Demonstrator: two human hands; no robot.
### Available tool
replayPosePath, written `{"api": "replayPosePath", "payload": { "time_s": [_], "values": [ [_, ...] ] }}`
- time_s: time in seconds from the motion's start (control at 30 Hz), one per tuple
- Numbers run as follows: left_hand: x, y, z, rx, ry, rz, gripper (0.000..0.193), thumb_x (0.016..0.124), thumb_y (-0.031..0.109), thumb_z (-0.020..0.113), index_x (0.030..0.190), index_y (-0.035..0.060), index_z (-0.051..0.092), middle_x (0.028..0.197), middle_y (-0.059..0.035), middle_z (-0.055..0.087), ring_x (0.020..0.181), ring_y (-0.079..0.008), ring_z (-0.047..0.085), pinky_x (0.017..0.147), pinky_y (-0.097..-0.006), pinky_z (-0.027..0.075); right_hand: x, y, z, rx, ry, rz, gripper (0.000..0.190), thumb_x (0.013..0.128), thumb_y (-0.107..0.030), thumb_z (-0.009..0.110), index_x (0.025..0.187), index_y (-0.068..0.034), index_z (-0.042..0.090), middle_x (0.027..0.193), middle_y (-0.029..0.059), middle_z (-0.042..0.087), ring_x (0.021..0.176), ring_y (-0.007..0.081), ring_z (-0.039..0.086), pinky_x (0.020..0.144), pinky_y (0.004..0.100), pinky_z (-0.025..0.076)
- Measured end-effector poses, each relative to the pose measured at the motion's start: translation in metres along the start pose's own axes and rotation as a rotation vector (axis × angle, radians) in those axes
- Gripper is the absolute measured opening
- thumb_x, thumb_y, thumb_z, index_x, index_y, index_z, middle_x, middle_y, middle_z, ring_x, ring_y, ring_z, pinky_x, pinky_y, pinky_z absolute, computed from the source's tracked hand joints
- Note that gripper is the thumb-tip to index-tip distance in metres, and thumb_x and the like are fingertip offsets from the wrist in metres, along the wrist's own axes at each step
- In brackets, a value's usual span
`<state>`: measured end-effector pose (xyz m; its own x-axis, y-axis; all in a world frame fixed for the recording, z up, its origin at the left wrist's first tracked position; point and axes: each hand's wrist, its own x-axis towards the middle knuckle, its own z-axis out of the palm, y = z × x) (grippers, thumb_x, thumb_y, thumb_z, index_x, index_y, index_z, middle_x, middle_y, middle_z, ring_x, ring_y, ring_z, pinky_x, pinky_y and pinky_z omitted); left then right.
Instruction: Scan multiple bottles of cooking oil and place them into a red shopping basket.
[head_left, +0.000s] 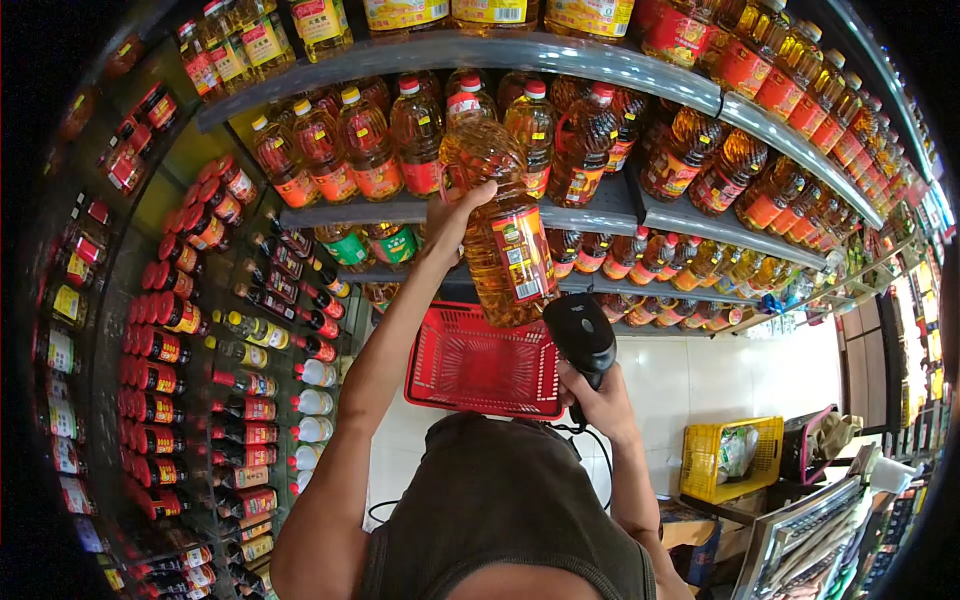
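My left hand (454, 217) grips a large clear plastic bottle of amber cooking oil (487, 277) by its handle side, near the neck. The bottle tilts, and a red and yellow label (523, 255) with a barcode faces me. In my right hand (600, 397) is a black handheld barcode scanner (581, 330). Its head is close to the lower end of the bottle; whether the two touch I cannot tell. Below them on the floor stands a red plastic shopping basket (480, 401), with nothing visible inside it. A black cable (604, 450) runs down from the scanner.
Ahead, shelves (465, 56) hold rows of oil bottles (360, 150) behind clear front strips. Sauce bottles (161, 409) and lidded jars (206, 225) fill the left shelves. On the right are a yellow plastic crate (694, 457) and a dark basket (814, 450) on a pale tiled floor (675, 375).
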<state>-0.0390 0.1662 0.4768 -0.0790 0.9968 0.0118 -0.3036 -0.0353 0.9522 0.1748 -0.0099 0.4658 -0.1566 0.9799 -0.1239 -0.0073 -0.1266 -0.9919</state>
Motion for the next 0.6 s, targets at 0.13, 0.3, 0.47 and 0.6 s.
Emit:
{"api": "replayPosePath", "payload": {
  "time_s": [0.13,0.3,0.47,0.6],
  "values": [
    [0.001,0.002,-0.001,0.001,-0.028,0.065,0.039,0.068,0.024,0.071,0.096,-0.0013,0.06,0.089,-0.0062,0.062,0.078,-0.0129,0.058,0.07,-0.0276,0.045,0.003,-0.012,0.01,-0.007,-0.069,0.053,0.018,0.081,-0.018,0.059,0.081,-0.001,0.054,0.059,0.0,0.052,0.052,0.0065,0.049,0.047,0.0225,0.041],
    [-0.002,0.008,0.0,0.056,-0.023,0.063,0.04,0.067,0.023,0.072,0.097,-0.0016,0.059,0.091,-0.0068,0.062,0.079,-0.0134,0.058,0.072,-0.028,0.045,0.005,-0.019,0.016,-0.104,-0.146,0.077,0.02,0.082,-0.02,0.059,0.085,0.0,0.055,0.06,0.0013,0.053,0.049,0.0074,0.049,0.046,0.0232,0.041],
    [0.002,0.005,-0.006,0.072,-0.041,0.026,0.043,0.066,0.024,0.073,0.097,-0.0018,0.059,0.091,-0.0077,0.062,0.079,-0.0136,0.058,0.073,-0.0279,0.045,0.009,-0.014,0.018,-0.083,-0.147,0.075,0.021,0.082,-0.02,0.059,0.085,0.0,0.054,0.059,0.0014,0.052,0.049,0.0078,0.049,0.046,0.0231,0.041],
    [0.001,0.005,-0.004,0.107,-0.028,0.048,0.043,0.065,0.025,0.073,0.096,-0.0016,0.06,0.09,-0.0073,0.063,0.079,-0.0132,0.058,0.073,-0.0271,0.044,0.01,-0.015,0.018,-0.093,-0.156,0.101,0.021,0.082,-0.02,0.058,0.085,0.0,0.054,0.059,0.0014,0.052,0.049,0.0076,0.05,0.045,0.023,0.041]
  ]
}}
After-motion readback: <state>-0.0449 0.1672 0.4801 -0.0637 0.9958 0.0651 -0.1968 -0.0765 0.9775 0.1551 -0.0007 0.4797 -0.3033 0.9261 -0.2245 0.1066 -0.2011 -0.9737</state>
